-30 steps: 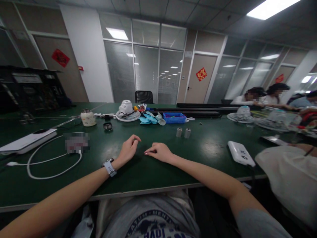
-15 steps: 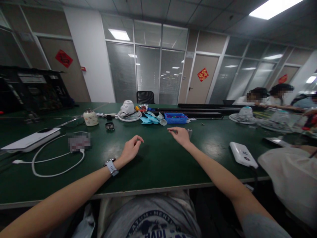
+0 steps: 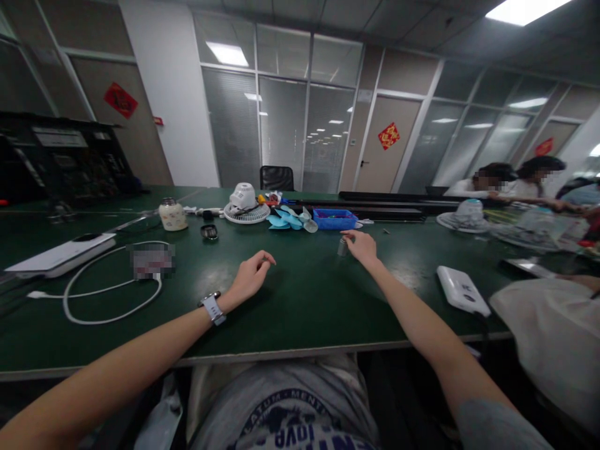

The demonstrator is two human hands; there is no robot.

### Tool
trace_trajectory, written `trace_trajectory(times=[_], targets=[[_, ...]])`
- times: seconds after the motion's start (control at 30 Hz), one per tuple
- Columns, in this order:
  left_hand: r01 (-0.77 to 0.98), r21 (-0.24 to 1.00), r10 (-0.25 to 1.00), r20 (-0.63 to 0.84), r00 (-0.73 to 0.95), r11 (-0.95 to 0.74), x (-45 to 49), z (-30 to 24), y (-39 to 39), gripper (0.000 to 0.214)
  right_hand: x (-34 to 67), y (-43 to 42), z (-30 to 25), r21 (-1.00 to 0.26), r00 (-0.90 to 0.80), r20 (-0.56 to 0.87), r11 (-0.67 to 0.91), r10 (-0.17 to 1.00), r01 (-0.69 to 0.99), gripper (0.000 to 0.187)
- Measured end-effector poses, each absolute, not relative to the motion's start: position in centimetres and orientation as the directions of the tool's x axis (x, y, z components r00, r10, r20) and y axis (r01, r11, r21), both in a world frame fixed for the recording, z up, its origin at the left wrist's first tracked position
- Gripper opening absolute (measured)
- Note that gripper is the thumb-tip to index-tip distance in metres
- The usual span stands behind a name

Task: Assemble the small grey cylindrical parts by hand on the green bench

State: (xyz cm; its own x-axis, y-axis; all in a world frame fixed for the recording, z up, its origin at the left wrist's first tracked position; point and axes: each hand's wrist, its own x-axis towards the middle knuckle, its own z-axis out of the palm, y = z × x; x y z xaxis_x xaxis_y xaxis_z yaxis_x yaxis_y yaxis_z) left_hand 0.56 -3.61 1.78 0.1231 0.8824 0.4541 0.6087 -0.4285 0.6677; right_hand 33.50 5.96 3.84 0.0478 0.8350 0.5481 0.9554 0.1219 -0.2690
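Note:
My right hand (image 3: 362,245) is stretched far out over the green table (image 3: 300,300), fingers curled down around the small grey cylinders (image 3: 342,247); one cylinder shows at its left edge, the other is hidden behind the hand. My left hand (image 3: 250,275) rests on the table nearer to me, loosely curled with thumb and fingertips close, nothing visible in it; a watch is on its wrist. Beyond my right hand lie a blue tray (image 3: 334,219), pale blue fan blades (image 3: 290,221) and a white fan motor on its grille (image 3: 244,205).
A white cable loop (image 3: 110,294) and a white flat device (image 3: 60,255) lie at the left, a small jar (image 3: 171,215) behind them. A white power bank (image 3: 462,290) sits at the right by another person's white sleeve (image 3: 548,337). Other people sit far right.
My right hand has moved from beside the left hand forward and right to the grey cylinders. The left hand has stayed in place. The view has tilted slightly.

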Motion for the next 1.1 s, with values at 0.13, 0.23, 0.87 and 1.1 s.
trace_trajectory(times=[0.13,0.23,0.87,1.1], targets=[[0.604,0.669,0.883,0.450,0.135,-0.433,0.5,1.9,-3.7,0.024,34.6,5.7,4.6,-0.261,0.080,0.592,0.098,0.802,0.960,0.039],[0.601,0.671,0.885,0.443,0.145,-0.434,0.5,1.9,-3.8,0.024,36.2,5.7,4.7,-0.279,0.149,0.540,0.009,0.828,0.960,0.056],[0.537,0.674,0.858,0.457,0.236,-0.507,1.1,2.3,-4.6,0.033,25.0,-2.3,4.6,-0.564,-0.371,0.487,0.609,0.791,0.558,0.078],[0.388,0.703,0.802,0.545,0.244,-0.596,2.2,3.2,-5.8,0.038,20.3,-5.3,2.2,-0.581,-0.553,0.395,0.666,0.734,0.469,0.088]])
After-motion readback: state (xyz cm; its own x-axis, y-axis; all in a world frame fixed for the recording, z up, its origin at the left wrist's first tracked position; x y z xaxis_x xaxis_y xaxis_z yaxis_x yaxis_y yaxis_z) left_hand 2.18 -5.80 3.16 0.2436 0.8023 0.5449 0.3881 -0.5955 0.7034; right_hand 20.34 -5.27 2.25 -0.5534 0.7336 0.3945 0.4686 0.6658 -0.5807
